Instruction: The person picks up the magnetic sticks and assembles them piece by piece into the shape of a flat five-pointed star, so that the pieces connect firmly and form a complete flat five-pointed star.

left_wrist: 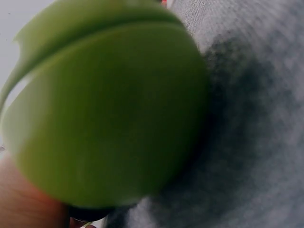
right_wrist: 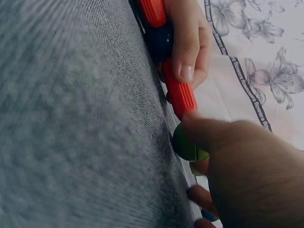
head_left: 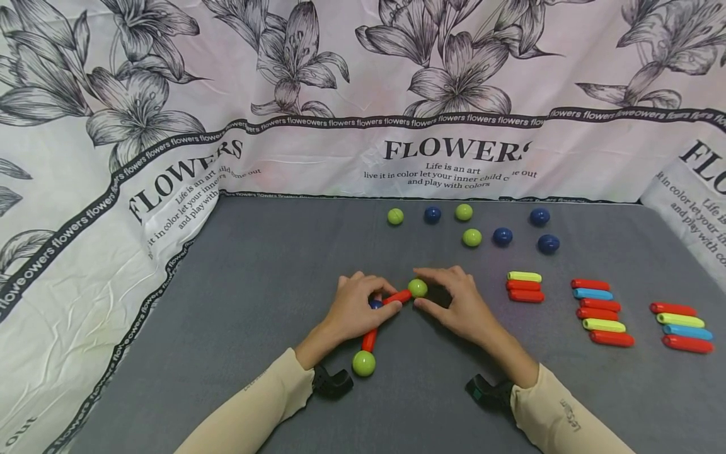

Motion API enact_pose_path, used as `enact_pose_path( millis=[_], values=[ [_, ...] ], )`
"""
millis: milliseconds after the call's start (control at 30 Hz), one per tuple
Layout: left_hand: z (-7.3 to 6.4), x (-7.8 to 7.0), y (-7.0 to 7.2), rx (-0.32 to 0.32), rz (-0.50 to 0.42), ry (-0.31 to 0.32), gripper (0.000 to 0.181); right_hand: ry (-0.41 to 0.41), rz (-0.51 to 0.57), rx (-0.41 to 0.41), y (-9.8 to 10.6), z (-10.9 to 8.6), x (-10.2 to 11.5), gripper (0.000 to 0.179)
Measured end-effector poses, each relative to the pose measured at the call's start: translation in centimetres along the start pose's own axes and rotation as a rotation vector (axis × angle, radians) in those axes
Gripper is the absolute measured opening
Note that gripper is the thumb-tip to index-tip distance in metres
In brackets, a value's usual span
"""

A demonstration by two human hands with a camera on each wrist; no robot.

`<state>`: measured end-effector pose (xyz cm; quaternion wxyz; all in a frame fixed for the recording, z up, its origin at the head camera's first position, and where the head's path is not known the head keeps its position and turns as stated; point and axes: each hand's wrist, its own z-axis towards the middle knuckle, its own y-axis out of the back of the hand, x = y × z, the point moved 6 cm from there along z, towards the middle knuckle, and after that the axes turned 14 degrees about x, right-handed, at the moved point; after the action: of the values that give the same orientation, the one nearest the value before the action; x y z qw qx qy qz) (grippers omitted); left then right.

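A bent chain of toy pieces lies on the table: a green ball (head_left: 363,364) nearest the body, a red rod (head_left: 368,341), a blue ball (head_left: 376,304), a second red rod (right_wrist: 180,92) and another green ball (head_left: 417,288). My left hand (head_left: 358,309) pinches the second red rod between thumb and fingers, partly covering the blue ball. Thumb and forefinger of my right hand (head_left: 456,307) grip the green ball at the rod's far end. The nearer green ball (left_wrist: 109,109) fills much of the left wrist view.
Loose green balls (head_left: 472,238) and blue balls (head_left: 502,237) lie at the back of the grey table (head_left: 255,265). Three stacks of red, yellow and blue rods (head_left: 600,314) lie to the right. A flower-printed cloth (head_left: 317,157) hangs behind and along the sides.
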<state>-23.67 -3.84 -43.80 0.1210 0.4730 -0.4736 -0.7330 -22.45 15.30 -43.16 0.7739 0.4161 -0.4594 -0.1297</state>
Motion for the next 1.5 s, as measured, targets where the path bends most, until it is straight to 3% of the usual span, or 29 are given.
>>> enact_pose_path(
  millis=[100,200,400,567,733,900,1000,1133,1200,1267,1400,1500],
  values=[
    [0.0,-0.1,0.0,0.008,0.008,-0.002,0.017,0.065,0.005,0.059,-0.4,0.0,0.4,0.053],
    [-0.1,-0.2,0.0,0.037,0.010,-0.011,0.022,0.098,0.012,0.063,-0.5,0.1,0.5,0.042],
    [0.0,0.1,-0.1,0.118,-0.071,-0.010,0.055,0.012,-0.023,-0.104,0.6,-0.2,-0.7,0.029],
    [-0.1,0.5,0.3,0.095,-0.160,0.005,0.067,-0.130,-0.084,-0.262,1.8,-0.7,-1.8,0.022],
    [-0.3,1.2,0.8,-0.034,-0.097,0.068,0.057,-0.228,-0.108,-0.327,2.2,-1.2,-2.1,0.017],
    [-0.6,2.0,1.5,-0.218,-0.049,0.169,0.043,-0.220,-0.057,-0.283,2.0,-1.2,-2.1,0.014],
    [-0.7,2.2,1.9,-0.300,-0.036,0.209,0.033,-0.158,0.019,-0.209,1.6,-1.1,-1.9,0.013],
    [-0.8,2.3,2.1,-0.338,-0.026,0.227,0.024,0.038,0.120,-0.070,0.7,-0.8,-0.7,0.021],
    [-0.8,2.2,2.0,-0.318,-0.024,0.209,0.019,0.126,0.148,-0.031,0.3,-0.8,-0.1,0.024],
    [-0.6,2.0,1.9,-0.276,-0.022,0.176,0.014,0.165,0.167,-0.035,0.2,-0.8,0.2,0.023],
    [-0.2,1.6,1.2,-0.127,-0.023,0.099,0.023,0.107,0.152,-0.121,0.6,-0.8,-0.1,0.017],
    [-0.1,1.2,0.4,0.023,0.014,0.049,0.032,0.037,0.087,-0.081,0.5,-0.6,-0.4,0.031]
  ],
)
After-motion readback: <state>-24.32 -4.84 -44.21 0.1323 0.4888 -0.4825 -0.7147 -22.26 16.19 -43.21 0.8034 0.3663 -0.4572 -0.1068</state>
